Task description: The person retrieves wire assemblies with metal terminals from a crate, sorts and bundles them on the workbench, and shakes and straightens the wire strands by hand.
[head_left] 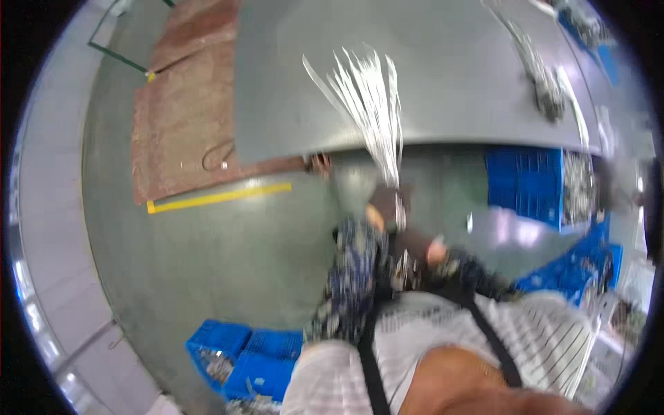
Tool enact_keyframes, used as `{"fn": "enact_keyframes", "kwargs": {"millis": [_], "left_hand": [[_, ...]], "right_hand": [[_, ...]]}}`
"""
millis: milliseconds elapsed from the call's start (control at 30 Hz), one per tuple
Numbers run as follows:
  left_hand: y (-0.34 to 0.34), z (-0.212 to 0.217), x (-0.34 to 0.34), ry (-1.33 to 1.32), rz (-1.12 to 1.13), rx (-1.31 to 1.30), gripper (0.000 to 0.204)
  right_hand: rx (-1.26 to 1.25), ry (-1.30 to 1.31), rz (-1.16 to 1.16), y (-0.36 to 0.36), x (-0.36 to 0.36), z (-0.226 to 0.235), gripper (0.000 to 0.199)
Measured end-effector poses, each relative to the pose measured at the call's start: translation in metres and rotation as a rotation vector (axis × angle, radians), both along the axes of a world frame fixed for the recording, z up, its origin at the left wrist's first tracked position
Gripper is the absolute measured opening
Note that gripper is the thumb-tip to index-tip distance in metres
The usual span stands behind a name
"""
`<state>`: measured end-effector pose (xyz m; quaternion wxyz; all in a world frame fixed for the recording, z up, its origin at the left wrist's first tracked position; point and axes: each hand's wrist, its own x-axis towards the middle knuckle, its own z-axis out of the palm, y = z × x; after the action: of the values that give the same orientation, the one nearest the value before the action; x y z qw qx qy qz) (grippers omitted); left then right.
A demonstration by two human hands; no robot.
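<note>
A bundle of long, thin silvery-white strips (373, 104) fans out over the near edge of the grey table and narrows toward my body. My left hand (391, 198), in a dark brown glove, is closed around the narrow part of the bundle, just off the table edge. Nearer my chest, my right hand (416, 245), also gloved in dark brown, is closed on the lower part of the same strips. Bits of strip show between and below the hands. Motion blur hides the single fingers. Both forearms wear patterned dark sleeves.
The grey table (290, 90) spans the far side, with another strip bundle (543, 83) at its right. Reddish-brown boards (183, 124) lie left. Blue crates (526, 187) with metallic pieces stand right, more blue crates (266, 363) lower left. A yellow line (221, 198) marks the floor.
</note>
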<state>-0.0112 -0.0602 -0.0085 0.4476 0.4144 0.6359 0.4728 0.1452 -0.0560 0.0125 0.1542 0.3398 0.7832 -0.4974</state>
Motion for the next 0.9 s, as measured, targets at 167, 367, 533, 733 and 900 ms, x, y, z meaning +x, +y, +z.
{"fn": "enact_keyframes", "kwargs": {"millis": [167, 367, 533, 733, 900], "left_hand": [[0.06, 0.228, -0.045, -0.798, -0.156, 0.182, 0.02], [0.065, 0.149, 0.017, 0.277, 0.199, -0.052, 0.019], [-0.029, -0.049, 0.004, -0.396, 0.042, 0.021, 0.023], [0.055, 0.187, -0.019, -0.32, 0.017, 0.565, 0.015], [0.042, 0.268, -0.021, -0.542, -0.405, 0.571, 0.02]], "right_hand": [[-0.235, 0.381, -0.63, 0.071, -0.059, 0.176, 0.008], [0.367, 0.421, -0.186, 0.062, -0.042, 0.09, 0.015], [0.189, 0.049, 0.129, -0.03, -0.022, -0.019, 0.022], [0.002, 0.512, -0.164, 0.078, -0.018, 0.118, 0.028], [0.326, 0.577, -0.105, 0.068, -0.028, 0.179, 0.03]]}}
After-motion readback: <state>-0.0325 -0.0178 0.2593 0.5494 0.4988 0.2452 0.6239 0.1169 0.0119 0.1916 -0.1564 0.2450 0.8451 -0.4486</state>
